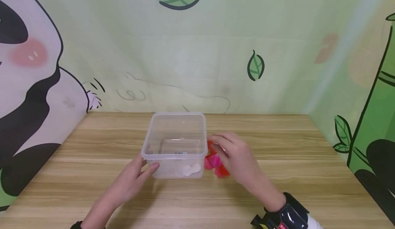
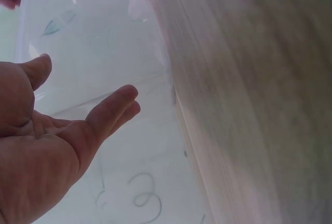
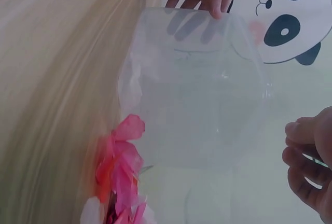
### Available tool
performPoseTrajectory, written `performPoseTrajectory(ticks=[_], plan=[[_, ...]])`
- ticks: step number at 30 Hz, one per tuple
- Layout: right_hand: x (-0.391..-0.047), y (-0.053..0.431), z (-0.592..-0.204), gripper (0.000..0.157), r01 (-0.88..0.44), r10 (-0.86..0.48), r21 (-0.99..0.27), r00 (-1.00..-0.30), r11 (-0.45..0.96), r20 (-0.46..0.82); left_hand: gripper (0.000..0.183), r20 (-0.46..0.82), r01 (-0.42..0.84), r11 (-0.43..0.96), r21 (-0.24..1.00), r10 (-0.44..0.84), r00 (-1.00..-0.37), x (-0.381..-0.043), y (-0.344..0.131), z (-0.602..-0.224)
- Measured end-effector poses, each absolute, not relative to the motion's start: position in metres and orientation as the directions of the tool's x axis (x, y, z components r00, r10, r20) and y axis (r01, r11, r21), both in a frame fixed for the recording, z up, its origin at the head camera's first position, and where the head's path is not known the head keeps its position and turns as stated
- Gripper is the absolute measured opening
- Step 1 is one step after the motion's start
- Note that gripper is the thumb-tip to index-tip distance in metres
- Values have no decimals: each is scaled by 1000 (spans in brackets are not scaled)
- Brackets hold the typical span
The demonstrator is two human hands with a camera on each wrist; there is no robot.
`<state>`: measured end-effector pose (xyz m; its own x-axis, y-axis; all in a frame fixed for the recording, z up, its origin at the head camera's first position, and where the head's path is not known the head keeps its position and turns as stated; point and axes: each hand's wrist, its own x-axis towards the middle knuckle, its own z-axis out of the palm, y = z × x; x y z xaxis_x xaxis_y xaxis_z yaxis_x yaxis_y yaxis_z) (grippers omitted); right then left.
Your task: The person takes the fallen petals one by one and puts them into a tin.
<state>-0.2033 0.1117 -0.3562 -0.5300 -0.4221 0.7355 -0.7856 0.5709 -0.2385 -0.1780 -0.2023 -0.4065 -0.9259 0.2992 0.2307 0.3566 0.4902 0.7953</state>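
A clear plastic container (image 1: 176, 155) without a lid stands on the table, some small white pieces (image 1: 191, 169) lying inside near its front right corner. My left hand (image 1: 132, 181) touches its front left corner, thumb against the front wall and fingers extended along the left side. To the container's right lies a small pile of pink and red artificial petals (image 3: 124, 167), partly covered by my right hand in the head view. My right hand (image 1: 232, 157) hovers over them beside the rim, fingers loosely bent and no object visible between them.
The wood-grain table (image 1: 268, 136) runs back to a printed fabric backdrop (image 1: 191, 57) with leaf and panda drawings. A black strap device (image 1: 287, 215) is worn on the right wrist.
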Motion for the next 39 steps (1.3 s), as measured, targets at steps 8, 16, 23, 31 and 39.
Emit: performPoseTrajectory(ticks=[8,16,23,31,39], plan=[[-206,133,-362,23,-650,-440,-211,-683,730,583,56,241,372,489,789,311,-919,-179,-203,-406],[-207,150,-373,16,-488,-413,-170,-844,856,340,56,242,376,488,788,316,-917,-179,-202,-404],[-205,156,-373,15,-405,-398,-146,-914,903,71,54,247,377,481,791,313,-917,-179,-201,-405],[-205,158,-384,20,-379,-395,-156,-914,912,-93,54,256,383,471,795,312,-915,-179,-201,-406],[-206,161,-392,24,-388,-404,-168,-911,906,-79,54,275,400,493,773,307,-911,-178,-202,-407]])
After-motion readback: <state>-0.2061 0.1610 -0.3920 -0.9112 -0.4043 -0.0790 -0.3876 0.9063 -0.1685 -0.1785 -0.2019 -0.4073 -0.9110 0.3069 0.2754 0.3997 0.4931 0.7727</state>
